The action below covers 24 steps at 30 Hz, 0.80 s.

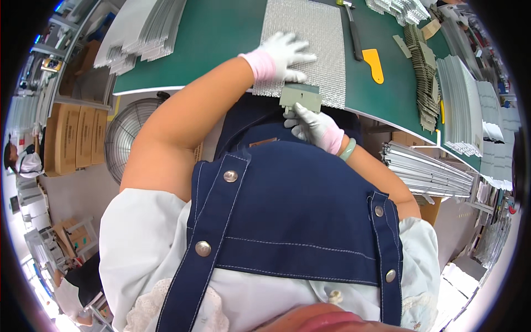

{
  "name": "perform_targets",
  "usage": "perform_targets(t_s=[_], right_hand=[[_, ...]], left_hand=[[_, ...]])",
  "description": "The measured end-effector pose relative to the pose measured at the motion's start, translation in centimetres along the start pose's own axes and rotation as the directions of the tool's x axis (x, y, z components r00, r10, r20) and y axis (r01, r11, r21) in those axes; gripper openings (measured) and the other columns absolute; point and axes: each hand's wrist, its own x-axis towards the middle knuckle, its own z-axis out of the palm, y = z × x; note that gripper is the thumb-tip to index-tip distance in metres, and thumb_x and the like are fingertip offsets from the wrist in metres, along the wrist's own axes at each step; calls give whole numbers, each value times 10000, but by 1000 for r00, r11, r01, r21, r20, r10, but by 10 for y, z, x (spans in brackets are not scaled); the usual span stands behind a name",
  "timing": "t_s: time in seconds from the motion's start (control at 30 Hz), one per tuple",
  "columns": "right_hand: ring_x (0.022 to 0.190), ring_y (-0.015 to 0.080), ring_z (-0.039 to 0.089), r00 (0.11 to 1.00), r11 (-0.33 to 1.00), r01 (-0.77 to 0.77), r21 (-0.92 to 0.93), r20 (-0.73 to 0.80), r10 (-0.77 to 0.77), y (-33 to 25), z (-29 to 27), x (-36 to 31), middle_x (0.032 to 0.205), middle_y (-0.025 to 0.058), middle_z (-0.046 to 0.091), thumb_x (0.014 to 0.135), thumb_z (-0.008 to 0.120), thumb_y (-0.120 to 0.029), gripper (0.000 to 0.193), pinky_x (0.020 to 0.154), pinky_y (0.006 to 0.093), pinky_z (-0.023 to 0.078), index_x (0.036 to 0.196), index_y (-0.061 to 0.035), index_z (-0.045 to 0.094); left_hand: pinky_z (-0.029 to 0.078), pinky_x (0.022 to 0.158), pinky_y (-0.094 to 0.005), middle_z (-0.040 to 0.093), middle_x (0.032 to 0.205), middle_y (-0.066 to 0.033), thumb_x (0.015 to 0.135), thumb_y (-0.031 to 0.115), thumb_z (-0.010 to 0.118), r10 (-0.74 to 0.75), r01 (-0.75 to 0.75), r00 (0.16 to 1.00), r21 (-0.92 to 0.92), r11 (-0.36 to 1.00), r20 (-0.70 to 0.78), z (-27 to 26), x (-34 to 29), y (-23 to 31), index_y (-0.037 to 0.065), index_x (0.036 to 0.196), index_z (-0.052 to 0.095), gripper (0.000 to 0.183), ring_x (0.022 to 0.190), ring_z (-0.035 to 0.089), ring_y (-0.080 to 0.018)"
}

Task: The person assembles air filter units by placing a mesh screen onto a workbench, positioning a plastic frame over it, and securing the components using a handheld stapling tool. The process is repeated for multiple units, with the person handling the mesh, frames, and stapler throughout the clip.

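My left hand (285, 55), in a white glove with a pink cuff, lies with spread fingers on a silvery textured sheet (318, 39) on the green table. My right hand (312, 126), gloved the same way, grips a small flat grey-green plate (300, 97) by its near edge, thumb on top. The plate hangs over the table's front edge, overlapping the near end of the silvery sheet. A small slot shows near its middle. The fingers beneath the plate are partly hidden.
A black-handled hammer (354, 33) and a yellow scraper (374, 66) lie right of the sheet. Farther right stand a row of grey-green plates (423, 77) and stacked pale panels (459, 105). More panels (146, 27) lie at left. Below stands a floor fan (130, 133).
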Motion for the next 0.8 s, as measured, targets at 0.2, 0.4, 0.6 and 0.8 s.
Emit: perform_targets(t_s=[0.2,0.4,0.6,0.8], right_hand=[[677,74,520,993,993,90,73,71,-95,1,-9,19,858,18,592,983,586,-429,375,583,195,422,1057,-61,601],[633,102,532,993,983,117,142,-40,-112,6,-5,26,818,45,605,979,582,-448,407,568,210,428,1000,-42,614],[536,125,479,968,972,-74,223,-216,124,-6,-7,-28,722,95,572,973,555,-360,396,502,232,410,941,33,591],[663,139,572,996,965,-52,258,-60,70,7,-18,-28,870,107,611,981,602,-319,345,613,246,496,1082,8,570]], left_hand=[[221,1167,-531,367,1547,-133,896,586,545,-80,83,990,-18,996,113,1,0,6,283,1475,434,663,1408,313,-412],[178,1181,-525,347,1562,-110,902,683,446,-103,99,985,35,995,138,3,2,7,313,1484,414,691,1430,291,-368],[194,1143,-584,373,1529,-171,974,452,432,-202,204,974,-14,979,103,1,-12,62,258,1488,400,550,1399,314,-426],[205,1136,-592,378,1522,-174,979,419,424,-200,202,976,-14,979,83,2,-14,68,255,1487,395,534,1391,329,-422]])
